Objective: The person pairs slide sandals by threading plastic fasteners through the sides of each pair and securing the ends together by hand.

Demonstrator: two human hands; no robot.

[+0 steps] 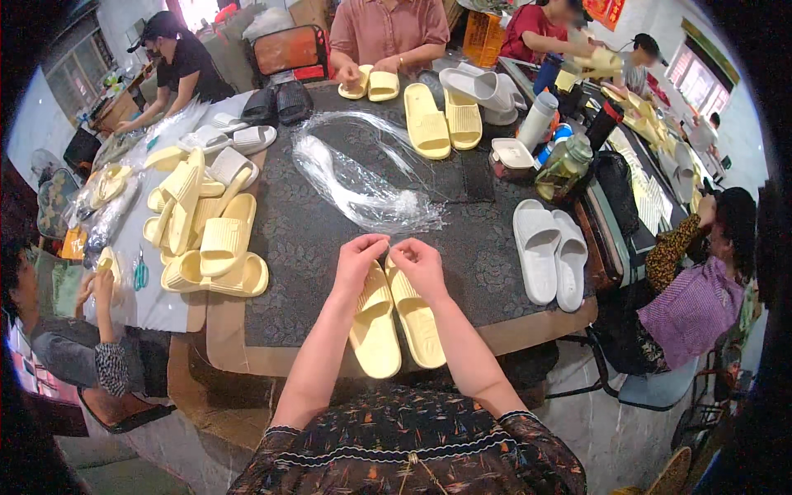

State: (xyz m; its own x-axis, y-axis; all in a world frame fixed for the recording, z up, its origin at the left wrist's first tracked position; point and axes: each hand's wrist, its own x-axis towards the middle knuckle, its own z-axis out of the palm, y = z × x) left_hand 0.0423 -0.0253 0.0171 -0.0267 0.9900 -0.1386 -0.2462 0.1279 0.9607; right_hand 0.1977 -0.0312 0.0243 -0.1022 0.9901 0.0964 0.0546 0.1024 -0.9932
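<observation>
A pair of yellow slide slippers lies at the table's near edge, heels toward me: a left slipper (375,334) and a right slipper (422,330). My left hand (361,257) is over the left one's toe end, thumb and fingertips pinched together. Close beside it, my right hand (419,267) is closed in a similar pinch over the right slipper's front. Whatever lies between the fingertips is too small to make out. Just beyond my hands a loose bundle of clear plastic strips (346,194) spreads over the dark patterned mat (289,272).
Yellow slippers (227,247) pile up on the left; a grey pair (540,252) lies right. Another yellow pair (429,124) sits farther back. Bottles (568,169) and a lidded container (511,157) stand at the right edge. A person opposite (388,37) handles slippers; others work around.
</observation>
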